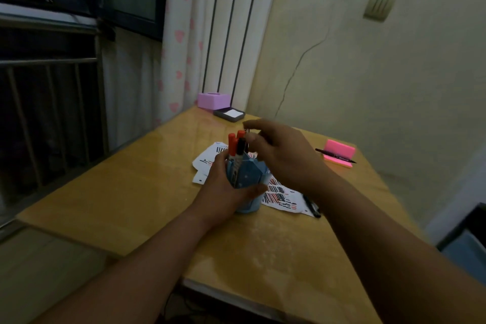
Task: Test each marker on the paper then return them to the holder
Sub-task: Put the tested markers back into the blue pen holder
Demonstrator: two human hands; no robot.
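A light blue marker holder (248,179) stands on the table on top of the paper, and my left hand (223,187) is wrapped around its left side. Red-capped markers (232,143) and a black marker (240,146) stick up out of it. My right hand (281,155) hovers over the holder, thumb and fingertips pinched on the top end of a dark marker (246,144) that reaches down into the holder. The white paper (282,196), covered with rows of black and red strokes, lies under and behind the holder.
One black marker (312,205) lies at the paper's right edge, partly under my right forearm. A pink sticky-note pad (340,152) with a black pen across it sits at the right. A pink box (213,100) and a dark note tray (229,114) stand at the far corner.
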